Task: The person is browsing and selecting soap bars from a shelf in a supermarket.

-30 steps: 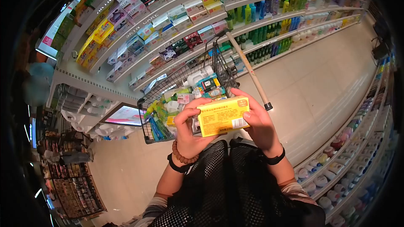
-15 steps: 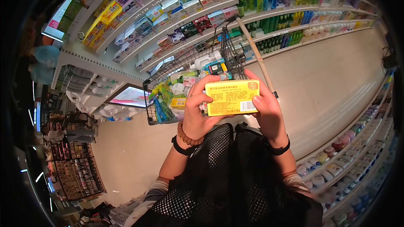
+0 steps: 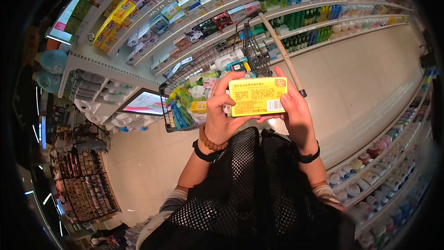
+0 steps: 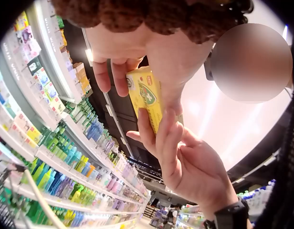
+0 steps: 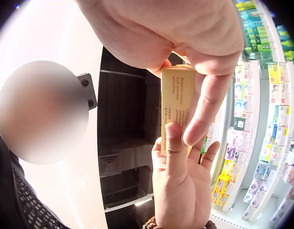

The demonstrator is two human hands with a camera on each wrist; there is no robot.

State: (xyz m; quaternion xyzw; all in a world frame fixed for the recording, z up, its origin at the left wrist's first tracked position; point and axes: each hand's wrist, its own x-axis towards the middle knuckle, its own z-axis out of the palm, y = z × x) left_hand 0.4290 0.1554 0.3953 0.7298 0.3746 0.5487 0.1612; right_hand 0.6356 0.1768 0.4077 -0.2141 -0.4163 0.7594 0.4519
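1. At the far left stands a brown rack, its rows probably small packets – too blurred there to be sure.
2. Next comes a lit screen, set in the side of the shelving beneath the soap shelves, which carry boxes in yellow, white and purple.
3. Near those shelves is the black wire cart. From left to right it holds green and blue packs, a small yellow pack, a LUX box and a white bottle. The 2 hands and what they hold stand in the way of its near right part.
4. The left hand, with a beaded bracelet at its wrist, grips the left end of the yellow box, fingers curled and clamped.
5. The yellow box is held up in front of the person's chest, its printed side facing the head camera.
6. The right hand clamps the box's right end, thumb beside the barcode.
7. Beyond it the cart's pale handle slants over the floor; bottle shelves run behind.
8. At lower right, more shelves hold bottles and jars.
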